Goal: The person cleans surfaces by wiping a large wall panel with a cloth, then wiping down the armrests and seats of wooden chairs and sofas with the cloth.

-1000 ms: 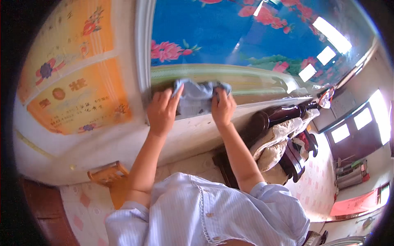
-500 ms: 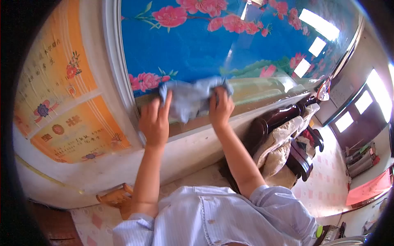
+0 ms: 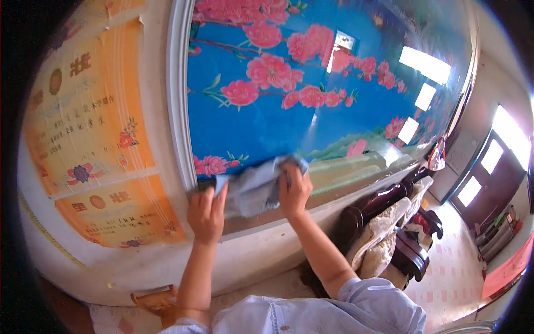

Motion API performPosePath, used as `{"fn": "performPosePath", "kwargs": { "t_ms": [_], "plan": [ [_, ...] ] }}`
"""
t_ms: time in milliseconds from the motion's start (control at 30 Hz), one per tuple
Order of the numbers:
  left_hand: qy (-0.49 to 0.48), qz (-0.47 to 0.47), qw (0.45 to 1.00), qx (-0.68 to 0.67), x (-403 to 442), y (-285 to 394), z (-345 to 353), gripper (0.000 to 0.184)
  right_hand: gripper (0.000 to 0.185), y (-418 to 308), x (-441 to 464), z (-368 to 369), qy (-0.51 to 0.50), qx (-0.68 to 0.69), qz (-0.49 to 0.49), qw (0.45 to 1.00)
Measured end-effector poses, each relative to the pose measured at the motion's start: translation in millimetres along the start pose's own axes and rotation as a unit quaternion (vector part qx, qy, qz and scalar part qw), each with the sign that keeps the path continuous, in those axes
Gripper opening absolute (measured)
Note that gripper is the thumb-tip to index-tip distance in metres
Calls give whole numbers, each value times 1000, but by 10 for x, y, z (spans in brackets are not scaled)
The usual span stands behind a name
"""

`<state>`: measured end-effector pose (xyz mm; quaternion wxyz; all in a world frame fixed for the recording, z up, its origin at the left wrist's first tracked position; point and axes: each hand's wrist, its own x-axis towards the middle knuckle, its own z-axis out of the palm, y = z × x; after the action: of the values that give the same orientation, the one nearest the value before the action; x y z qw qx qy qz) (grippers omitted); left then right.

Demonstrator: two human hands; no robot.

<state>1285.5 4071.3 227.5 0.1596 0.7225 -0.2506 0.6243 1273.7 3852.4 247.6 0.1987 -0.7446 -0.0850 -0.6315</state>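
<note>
A grey-blue cloth lies bunched and spread between my two hands against the lower part of a glossy framed picture, blue with pink blossoms. My left hand pinches the cloth's left corner, near the picture's lower left corner. At the cloth's right end, my right hand has its fingers closed around the fabric. Part of the cloth is slightly smeared by motion. Behind it, the picture's bottom edge is partly hidden.
Orange certificates are stuck to the wall left of the white frame. Below my left arm stands a small wooden stool or chair. A dark wooden sofa with pale cushions lines the wall at right, before a door.
The view has tilted up, so the picture, cloth and hands sit lower in it. The cloth has shifted in shape, and both hands still hold it near the picture's bottom edge.
</note>
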Motion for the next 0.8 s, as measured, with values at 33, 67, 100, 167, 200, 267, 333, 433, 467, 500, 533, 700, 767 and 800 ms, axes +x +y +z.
{"fn": "performPosePath", "kwargs": {
  "t_ms": [33,67,100,167,200,267,333,433,467,500,533,700,767,800],
  "plan": [
    [29,3,999,20,271,-63,-21,37,18,-100,325,-10,20,1,-15,1000],
    [58,7,997,41,537,-132,-41,37,18,-179,630,-36,25,1,-41,999],
    [77,14,995,54,796,-201,-52,38,17,-235,930,-60,31,2,-67,997],
    [108,25,990,82,1346,-295,-116,41,17,-271,1492,-77,55,-29,-128,990],
    [119,28,988,95,1606,-306,-165,43,17,-303,1754,-96,62,-36,-127,989],
    [139,31,984,105,2024,-324,-210,44,17,-408,2102,-143,68,-44,-126,989],
    [157,33,980,115,2139,-305,-210,45,16,-497,2263,-177,73,-51,-79,993],
    [168,14,981,92,2094,-278,-153,44,17,-425,2060,-79,88,-36,-68,993],
    [153,18,985,82,1967,-277,-122,44,18,-367,1933,-41,93,-36,-64,993],
    [136,21,988,71,1827,-271,-97,44,19,-288,1779,-12,92,-49,-67,992],
    [138,22,988,69,1692,-257,-93,44,20,-222,1603,-2,81,-47,-67,993],
    [60,59,996,19,1212,-216,-136,46,18,-127,1077,-126,1,-24,-63,998],
    [65,69,995,29,1271,-261,-147,47,19,-114,1063,-166,-11,-20,-97,995],
    [70,77,994,39,1341,-275,-158,47,19,-117,1148,-173,-8,-21,-99,995]
  ]
}}
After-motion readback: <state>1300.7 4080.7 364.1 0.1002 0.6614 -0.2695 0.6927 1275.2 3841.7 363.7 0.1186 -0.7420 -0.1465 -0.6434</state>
